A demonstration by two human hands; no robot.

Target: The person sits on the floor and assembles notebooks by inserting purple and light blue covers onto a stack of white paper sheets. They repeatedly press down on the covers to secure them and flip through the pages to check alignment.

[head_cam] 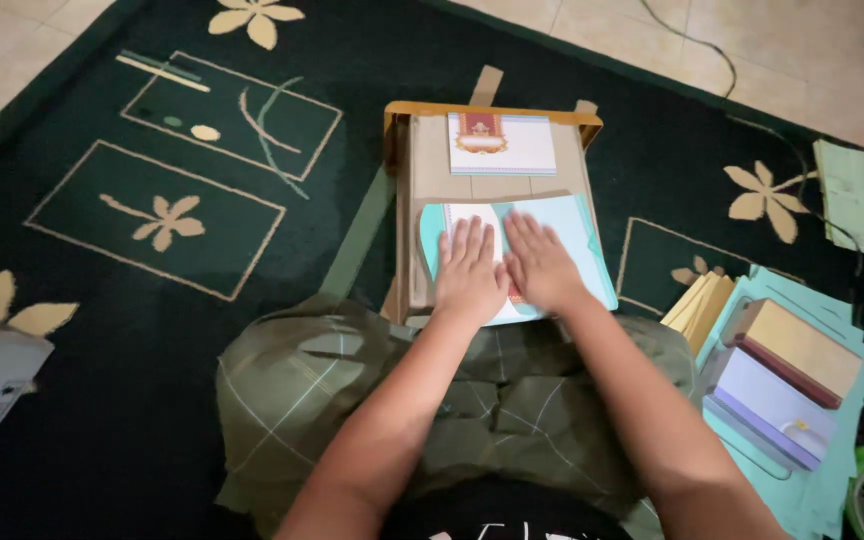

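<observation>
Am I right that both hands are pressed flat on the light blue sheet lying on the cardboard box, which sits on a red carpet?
Not quite: the head view shows the carpet is dark green, not red. The left hand and right hand do lie flat on the light blue sheet on the cardboard box.

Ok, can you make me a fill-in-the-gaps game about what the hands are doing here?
1. Both hands, the left hand and the right hand, press flat on a light ____ sheet.
2. The sheet lies on a cardboard board, which sits on a dark ____ rug.
3. At the board's far end lies a white ____.
4. The stack of books lies to the person's ____.

Missing words: blue; green; card; right
</observation>
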